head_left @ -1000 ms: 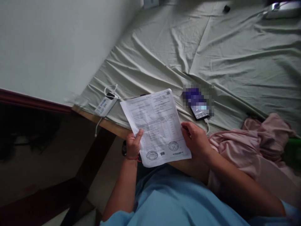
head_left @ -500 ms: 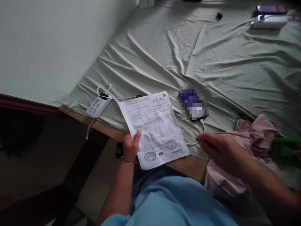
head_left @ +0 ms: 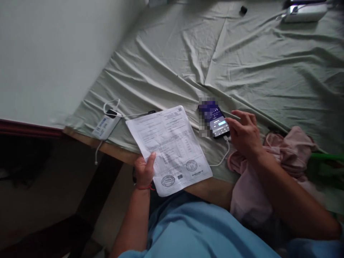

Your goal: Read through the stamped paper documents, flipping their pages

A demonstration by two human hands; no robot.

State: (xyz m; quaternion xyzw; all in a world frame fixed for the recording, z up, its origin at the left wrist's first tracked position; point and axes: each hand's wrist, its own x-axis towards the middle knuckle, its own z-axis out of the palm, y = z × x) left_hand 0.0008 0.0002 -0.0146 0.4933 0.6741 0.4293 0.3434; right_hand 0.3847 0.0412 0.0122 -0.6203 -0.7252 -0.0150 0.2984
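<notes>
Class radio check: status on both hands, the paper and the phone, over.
Left hand grips printed sheet by its lower edge. Right hand at lit phone on bedsheet, fingers spread. Charging cable trails beside it.

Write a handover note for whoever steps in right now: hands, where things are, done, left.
Left hand: grips the printed sheet at its lower left edge, thumb on top; the sheet lies over the bed's near edge.
Right hand: open, fingers at the lit phone lying on the green sheet; whether they touch the screen I cannot tell.
A white cable runs from the phone's near end. White power bank lies left of the paper, pink cloth under the right forearm.
Done: paper in hand, phone screen on.
Left: phone not picked up; paper not set down.
</notes>
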